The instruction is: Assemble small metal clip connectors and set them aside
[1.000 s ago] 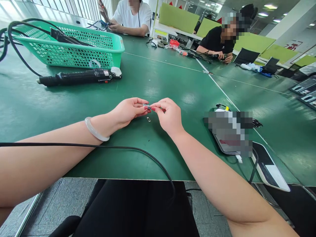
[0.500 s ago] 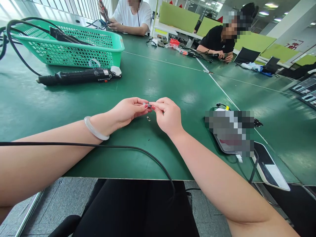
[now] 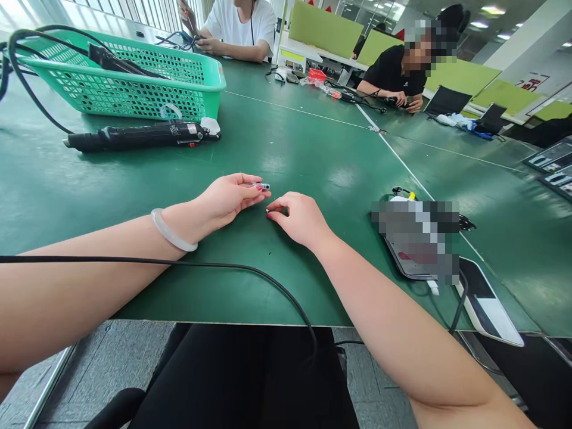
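The left hand (image 3: 226, 199) is raised slightly above the green table (image 3: 214, 298), palm turned inward, with the thumb closed against the fingers on a small metallic part (image 3: 264, 186). The exposed end of this part projects past the thumb tip toward the right; its long axis runs roughly left to right, approximately in line with the thumb. The right hand (image 3: 301, 217) is positioned lower and closer to the table's near edge. Its thumb and index finger form a narrow arch, open behind and brought nearly together at the tips, with a tiny piece (image 3: 267, 211) between them. The contact appears to be a light pinch; whether the piece is clear of the tabletop cannot be determined. The long axis of the piece is mostly hidden by the fingertips. The governing relation is judged to be the short separation between the two items: the tiny piece lies just on the near side of the metallic part, almost directly below its exposed end in the view, and the two are apart. The right hand is the nearer to the piece; the left fingertips are close by without touching it.
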Available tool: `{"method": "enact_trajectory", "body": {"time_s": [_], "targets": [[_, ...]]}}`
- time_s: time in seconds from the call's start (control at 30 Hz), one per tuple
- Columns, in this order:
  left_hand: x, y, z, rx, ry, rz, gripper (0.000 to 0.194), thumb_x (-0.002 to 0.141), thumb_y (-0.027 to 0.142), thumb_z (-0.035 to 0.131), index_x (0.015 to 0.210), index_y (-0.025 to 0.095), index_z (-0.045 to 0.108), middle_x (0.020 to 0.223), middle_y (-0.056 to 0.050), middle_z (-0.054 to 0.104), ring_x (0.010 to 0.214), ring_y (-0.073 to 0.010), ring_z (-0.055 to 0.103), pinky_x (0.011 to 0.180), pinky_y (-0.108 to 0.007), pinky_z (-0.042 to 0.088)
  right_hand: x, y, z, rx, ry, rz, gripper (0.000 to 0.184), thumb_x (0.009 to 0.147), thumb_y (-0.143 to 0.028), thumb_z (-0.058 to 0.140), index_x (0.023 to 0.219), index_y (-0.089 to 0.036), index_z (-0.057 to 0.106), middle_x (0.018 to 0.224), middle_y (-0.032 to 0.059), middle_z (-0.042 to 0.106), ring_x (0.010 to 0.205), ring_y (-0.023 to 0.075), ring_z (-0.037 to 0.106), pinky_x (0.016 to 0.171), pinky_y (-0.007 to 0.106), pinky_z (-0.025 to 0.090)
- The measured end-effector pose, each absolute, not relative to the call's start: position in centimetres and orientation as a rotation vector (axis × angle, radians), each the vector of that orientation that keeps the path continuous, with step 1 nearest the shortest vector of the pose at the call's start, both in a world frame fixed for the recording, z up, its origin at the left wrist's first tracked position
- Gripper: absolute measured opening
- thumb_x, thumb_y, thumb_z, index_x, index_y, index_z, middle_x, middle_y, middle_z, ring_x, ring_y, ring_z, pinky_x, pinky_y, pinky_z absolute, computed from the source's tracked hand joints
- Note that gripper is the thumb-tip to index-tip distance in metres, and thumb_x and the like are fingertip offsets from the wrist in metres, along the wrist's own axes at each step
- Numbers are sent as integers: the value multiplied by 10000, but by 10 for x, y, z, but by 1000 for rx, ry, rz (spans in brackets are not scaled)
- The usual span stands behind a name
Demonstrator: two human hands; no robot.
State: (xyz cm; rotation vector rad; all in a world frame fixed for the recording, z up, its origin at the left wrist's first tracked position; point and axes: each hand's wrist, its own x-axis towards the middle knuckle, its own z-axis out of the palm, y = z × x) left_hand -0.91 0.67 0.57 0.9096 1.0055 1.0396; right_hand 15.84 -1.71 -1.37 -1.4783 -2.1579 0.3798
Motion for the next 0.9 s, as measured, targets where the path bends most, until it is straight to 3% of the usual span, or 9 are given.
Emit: {"method": "enact_trajectory", "body": {"time_s": [0.23, 0.63, 0.9], "targets": [[-9, 6, 6, 937, 1003, 1018, 132, 825, 11, 576, 939, 76, 577, 836, -80, 671, 802, -129, 686, 937, -299, 495, 160, -15, -12, -1470, -2208, 293, 159, 821, -170, 560, 811, -204, 715, 828, 21, 659, 759, 144, 553, 666, 285, 394], [-9, 5, 7, 974, 1024, 976, 162, 810, 14, 595, 956, 79, 572, 862, -102, 696, 810, -130, 687, 940, -306, 484, 174, -7, -14, -1577, -2036, 399, 212, 844, -233, 543, 804, -249, 751, 897, 16, 698, 812, 158, 594, 715, 308, 440], [-10, 7, 3, 1018, 1012, 946, 223, 769, -2, 634, 963, 90, 573, 891, -88, 699, 847, -130, 683, 937, -312, 484, 177, -8, -11, -1648, -2066, 390, 107, 782, -253, 627, 743, -227, 723, 810, 18, 653, 720, 140, 545, 628, 288, 395]]}}
